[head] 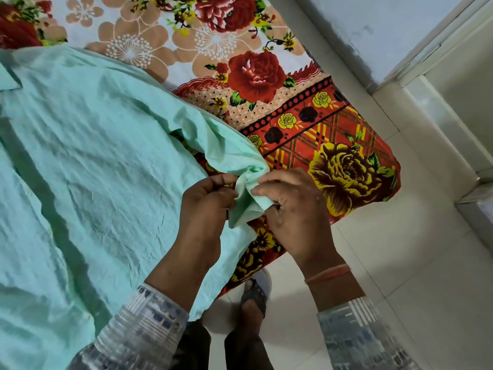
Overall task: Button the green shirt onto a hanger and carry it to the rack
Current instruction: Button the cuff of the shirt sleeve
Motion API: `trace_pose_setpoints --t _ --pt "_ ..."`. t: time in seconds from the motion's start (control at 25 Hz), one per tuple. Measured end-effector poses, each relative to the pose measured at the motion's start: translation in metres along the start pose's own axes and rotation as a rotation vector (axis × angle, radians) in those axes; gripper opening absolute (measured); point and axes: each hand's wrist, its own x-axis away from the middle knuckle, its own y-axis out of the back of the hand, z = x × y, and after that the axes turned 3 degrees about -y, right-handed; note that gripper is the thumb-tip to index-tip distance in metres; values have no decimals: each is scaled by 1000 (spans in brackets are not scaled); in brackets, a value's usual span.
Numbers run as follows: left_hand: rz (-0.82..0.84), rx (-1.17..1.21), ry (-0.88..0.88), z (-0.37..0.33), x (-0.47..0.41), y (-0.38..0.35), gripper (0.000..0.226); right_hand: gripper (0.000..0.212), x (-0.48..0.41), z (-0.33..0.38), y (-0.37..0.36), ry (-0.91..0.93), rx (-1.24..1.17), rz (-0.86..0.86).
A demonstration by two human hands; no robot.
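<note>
One green shirt (93, 156) lay spread over the bed's floral sheet (306, 124), filling the left. Its sleeve cuff (246, 202), at the bed's near right corner, was pinched in the grip of my left hand (210, 201) and right hand (296, 209). Pale tiled floor (400, 263), right; grey wall (373, 28), far right.

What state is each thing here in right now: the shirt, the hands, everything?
green shirt, spread out and creased on the bed, its sleeve end bunched up.
left hand, pinches the sleeve end.
right hand, pinches the same sleeve end.
floral bedsheet, spread over the bed, corner hanging over the edge.
sandal, worn on a foot, on the tiled floor.
</note>
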Motion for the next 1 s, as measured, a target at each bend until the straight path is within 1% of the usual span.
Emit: trace_pose_setpoints --t 0.12,0.2,0.28,0.36,0.4,0.48,0.6,0.68,0.76,0.84,0.92,1.0 --pt "-63 110 -57 4 1 8 35 37 -5 8 7 111 40 54" --pt "-130 227 -81 0 -2 10 33 38 -9 12 11 65 116 74" --pt "-85 282 -81 -5 0 7 23 36 -14 19 11 -35 158 166" --pt "0 225 -59 -4 7 2 31 34 -17 25 8 -74 79 245" --pt "6 171 -53 -1 9 2 35 32 -16 27 6 -87 14 247" --pt "-17 122 -66 -1 10 6 28 28 -17 25 6 -158 -183 201" --pt "7 149 -83 -3 6 18 22 23 -17 19 2 -286 -453 133" --pt "42 135 -94 -6 7 23 24 30 -16 20 -3 -297 -555 142" --pt "97 68 -148 -8 8 27 28 36 -15 21 -7 -234 -565 172" --pt "160 -14 -201 -11 7 33 35 38 -17 21 -10 -173 -522 177" --pt "222 -73 -225 -11 4 37 38 34 -19 19 -11 -161 -479 160" --pt "252 -136 -235 -11 4 37 39 24 -20 19 -11 -183 -453 156"
